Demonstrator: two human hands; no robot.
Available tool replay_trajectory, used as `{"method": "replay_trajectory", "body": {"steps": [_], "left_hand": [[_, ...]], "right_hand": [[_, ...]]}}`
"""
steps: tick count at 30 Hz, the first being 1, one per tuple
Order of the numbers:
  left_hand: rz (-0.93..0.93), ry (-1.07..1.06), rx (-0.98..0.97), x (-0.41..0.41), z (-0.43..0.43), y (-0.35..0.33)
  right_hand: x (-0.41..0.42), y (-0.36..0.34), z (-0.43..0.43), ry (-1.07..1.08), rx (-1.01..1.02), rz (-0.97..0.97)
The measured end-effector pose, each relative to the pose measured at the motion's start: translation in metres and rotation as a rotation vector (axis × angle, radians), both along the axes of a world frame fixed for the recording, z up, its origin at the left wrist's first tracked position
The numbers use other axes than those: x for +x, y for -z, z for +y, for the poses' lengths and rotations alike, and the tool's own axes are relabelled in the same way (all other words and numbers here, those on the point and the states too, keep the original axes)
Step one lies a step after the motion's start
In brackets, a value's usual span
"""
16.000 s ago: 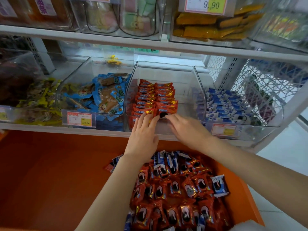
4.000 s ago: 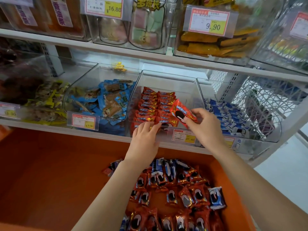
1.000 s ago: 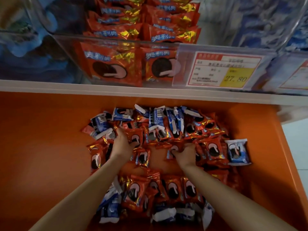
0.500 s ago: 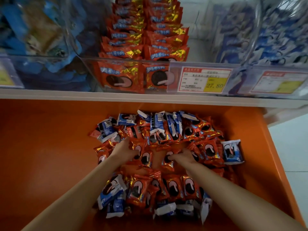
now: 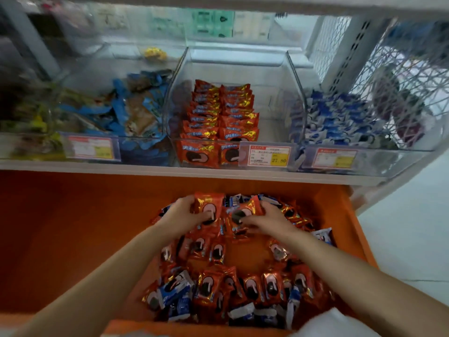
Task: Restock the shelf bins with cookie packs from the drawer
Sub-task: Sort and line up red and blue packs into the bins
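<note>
Since the bin's packs stand in face-forward rows, each hand seems to take one pack by its edge. The left hand (image 5: 181, 215) grips a red cookie pack (image 5: 209, 206) held upright. The right hand (image 5: 269, 218) pinches a second red pack (image 5: 245, 211), tilted, just beside the first. Both hang over the loose heap (image 5: 243, 288), which crowds the right half of the orange drawer (image 5: 73, 227); the left half shows bare orange floor. Above the drawer's far edge, the middle shelf bin (image 5: 279, 98) keeps two red rows (image 5: 218, 113) against its left wall, with room toward its right wall. A price tag (image 5: 268, 155) fronts the bin's low lip, which incoming packs must clear.
</note>
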State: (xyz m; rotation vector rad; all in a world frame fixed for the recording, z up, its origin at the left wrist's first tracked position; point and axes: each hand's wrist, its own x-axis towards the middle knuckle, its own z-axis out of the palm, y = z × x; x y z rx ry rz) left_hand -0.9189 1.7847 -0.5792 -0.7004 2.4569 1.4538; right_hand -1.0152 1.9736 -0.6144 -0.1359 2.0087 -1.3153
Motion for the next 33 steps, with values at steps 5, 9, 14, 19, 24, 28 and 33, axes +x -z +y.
{"method": "replay_trajectory", "body": {"steps": [5,9,14,19,24,28,33], "left_hand": [[0.179,-0.114,0.259,0.006,0.010,-0.059],[0.323,-0.130,0.366,0.013,0.024,-0.101],[0.400,-0.231,0.604,0.027,0.048,-0.123],[0.472,-0.269,0.654,0.043,0.062,-0.128],[0.569,-0.316,0.713,0.051,0.057,-0.129],[0.622,-0.336,0.640,0.049,0.054,-0.130],[0.660,-0.317,0.289,0.044,0.056,-0.126]], "right_hand": [[0.004,-0.064,-0.010,0.081,-0.147,0.246],[0.006,-0.105,-0.015,0.181,-0.260,0.289],[0.024,-0.136,-0.018,0.305,-0.416,0.254],[0.046,-0.148,-0.015,0.307,-0.495,0.275],[0.061,-0.150,-0.014,0.177,-0.456,0.520],[0.066,-0.151,-0.020,0.071,-0.446,0.556],[0.068,-0.153,-0.020,-0.018,-0.499,0.280]]}}
